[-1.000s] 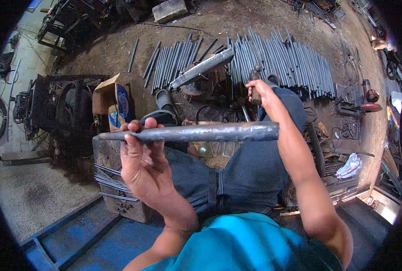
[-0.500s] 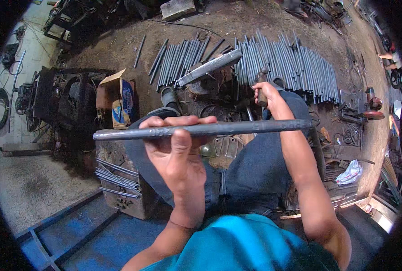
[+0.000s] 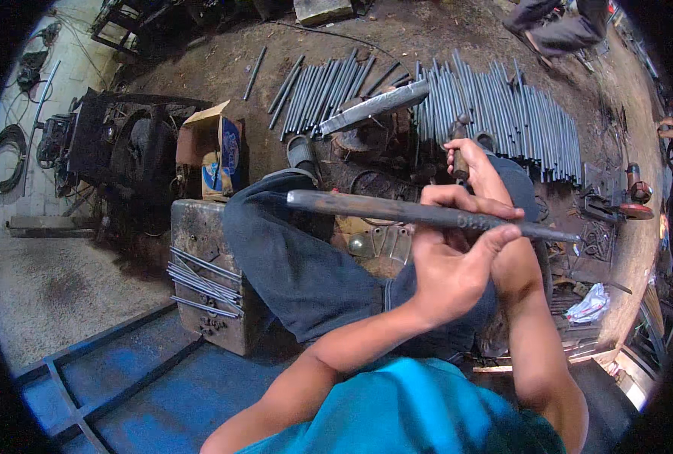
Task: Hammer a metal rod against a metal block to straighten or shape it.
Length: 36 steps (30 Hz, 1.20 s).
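We see the left hand (image 3: pixel 451 278) curled around a dark metal bar (image 3: pixel 382 209), its thumb along the near side and its fingers across the far side, with little gap between them. The bar is held in the air above the lap, its blunt end to the left and its tapered end to the right, where it passes across our view of the right forearm; whether the two touch, we cannot tell. Stamped marks show beside the fingers. The right hand (image 3: pixel 474 165) is wrapped around the handle of a hammer (image 3: pixel 462 122), whose head points away from the body, above the right leg. Beyond the knees we note a long metal block (image 3: pixel 374 108) set slantwise on a round stump (image 3: pixel 358 142). Many grey rods (image 3: pixel 495 113) lie side by side on the floor (image 3: pixel 200 72), to the right of the stump and beyond it. Left of the left leg stands a worn box (image 3: pixel 200 227); thin rods (image 3: pixel 204 280) lie across it toward its near edge, reaching its left edge. An upright carton (image 3: pixel 231 151) stands past its far edge. At upper right, another person's legs (image 3: pixel 567 30) are visible.
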Available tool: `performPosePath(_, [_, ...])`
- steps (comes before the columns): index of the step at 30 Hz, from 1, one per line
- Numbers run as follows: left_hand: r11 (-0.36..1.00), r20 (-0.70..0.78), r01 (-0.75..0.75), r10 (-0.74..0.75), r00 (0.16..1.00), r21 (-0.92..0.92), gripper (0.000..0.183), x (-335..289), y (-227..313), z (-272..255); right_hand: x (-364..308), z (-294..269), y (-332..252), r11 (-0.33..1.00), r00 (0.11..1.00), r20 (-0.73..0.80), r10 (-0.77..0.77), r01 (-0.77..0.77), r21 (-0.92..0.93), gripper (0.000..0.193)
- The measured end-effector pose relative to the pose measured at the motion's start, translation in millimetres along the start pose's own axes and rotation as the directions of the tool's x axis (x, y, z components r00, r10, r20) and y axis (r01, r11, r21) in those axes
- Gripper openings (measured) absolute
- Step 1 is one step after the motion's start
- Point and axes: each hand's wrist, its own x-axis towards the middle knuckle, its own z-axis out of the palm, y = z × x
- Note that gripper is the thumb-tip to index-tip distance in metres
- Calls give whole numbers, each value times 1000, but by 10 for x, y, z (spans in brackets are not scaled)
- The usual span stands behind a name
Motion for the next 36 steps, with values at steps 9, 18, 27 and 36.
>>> performPosePath(9, [994, 99, -43, 32, 995, 103, 44, -150, -145, 221, 1250, -1051, 1343, 734, 737, 74, 672, -676, 61, 13])
performPosePath(18, [992, 66, -111, 115, 991, -58, 50, -7, 179, 24, 1255, -916, 1328, 742, 745, 71, 664, -667, 63, 12])
performPosePath(27, [991, -458, 84, -26, 889, 106, 27, 595, 296, -843, 1210, -875, 1346, 757, 758, 43, 651, -652, 49, 9])
performPosePath(36, [412, -370, 323, 37, 928, 852, 26, 2023, 277, -2347, 1190, -791, 1174, 728, 732, 23, 681, -680, 88, 10])
